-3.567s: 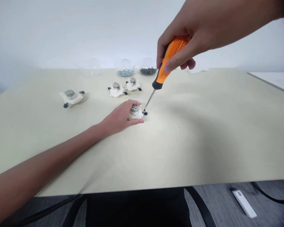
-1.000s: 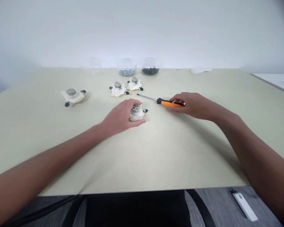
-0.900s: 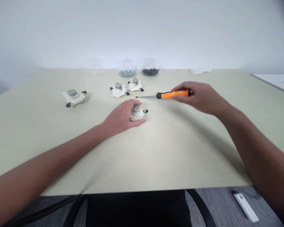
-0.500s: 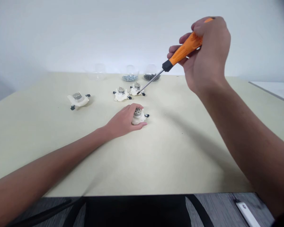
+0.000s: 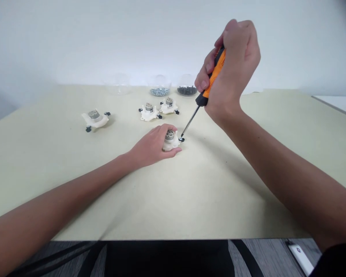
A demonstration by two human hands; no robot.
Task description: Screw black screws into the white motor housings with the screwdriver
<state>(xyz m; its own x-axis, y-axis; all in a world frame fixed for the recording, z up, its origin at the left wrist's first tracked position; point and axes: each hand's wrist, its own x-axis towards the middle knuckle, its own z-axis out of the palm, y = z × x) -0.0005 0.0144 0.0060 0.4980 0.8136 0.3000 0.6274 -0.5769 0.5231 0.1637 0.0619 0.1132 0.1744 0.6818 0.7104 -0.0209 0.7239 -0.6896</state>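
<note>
So, starting far left on the bench [image 5: 37,165], there's a white plastic housing [image 5: 93,119] with a small motor on top and black screws at its lugs, sitting well apart from the rest. Along the back edge are three clear bowls. The first bowl [image 5: 118,86] is so faint I can't really see into it, the second bowl [image 5: 159,80] holds silver screws [image 5: 159,92], and the third bowl [image 5: 187,80] holds dark little parts [image 5: 187,90]. Two more housings [image 5: 149,113] [image 5: 168,106] sit near each other just in front of those bowls.

Closer in, my left hand [image 5: 151,147] is cupped over a fourth housing [image 5: 170,143], holding it down on the bench. My right hand [image 5: 227,71] is up high, wrapped tight around a screwdriver [image 5: 217,65] with an orange handle. Its shaft tilts down-left, with the tip right at a black screw [image 5: 181,139] on that housing's right side.

Off to the right is a white panel [image 5: 338,100], and below the bench's front edge is a white gadget [image 5: 298,258].
</note>
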